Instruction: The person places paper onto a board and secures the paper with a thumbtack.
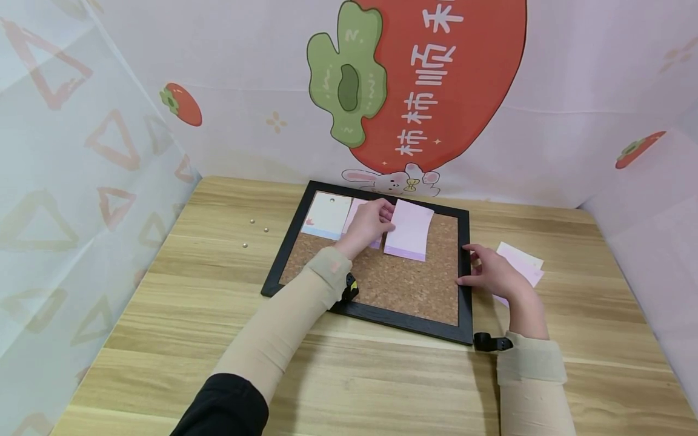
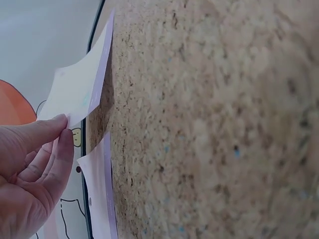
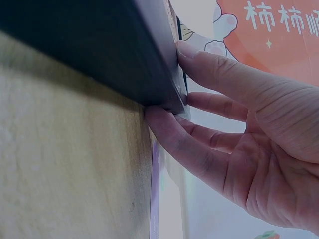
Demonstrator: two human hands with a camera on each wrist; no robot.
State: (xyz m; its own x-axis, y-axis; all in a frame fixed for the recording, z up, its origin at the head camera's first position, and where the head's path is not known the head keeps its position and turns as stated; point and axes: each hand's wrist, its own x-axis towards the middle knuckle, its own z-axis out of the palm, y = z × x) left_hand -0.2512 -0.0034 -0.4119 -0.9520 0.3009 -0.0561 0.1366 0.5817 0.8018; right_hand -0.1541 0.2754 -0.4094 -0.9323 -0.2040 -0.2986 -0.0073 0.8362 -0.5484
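My left hand (image 1: pixel 366 225) pinches a pale purple-edged note sheet (image 1: pixel 408 230) between thumb and fingertips at its left edge. In the left wrist view the sheet (image 2: pixel 79 89) bows slightly and stands tilted over the cork. The black-framed corkboard (image 1: pixel 406 287) lies on the table, its top edge near the wall. A white note (image 1: pixel 327 215) with a pearl-like pushpin (image 1: pixel 332 200) sits at its upper left, beside a pink note (image 1: pixel 353 213) partly behind my left hand. My right hand (image 1: pixel 498 275) grips the board's right frame edge, thumb on top and a finger at the underside.
Several pearl-like pushpins (image 1: pixel 265 230) lie on the wooden table (image 1: pixel 218 290) left of the board. More note sheets (image 1: pixel 522 263) rest on the right, partly covered by the right hand. A printed cloth backdrop (image 1: pixel 245 133) rises behind and at both sides.
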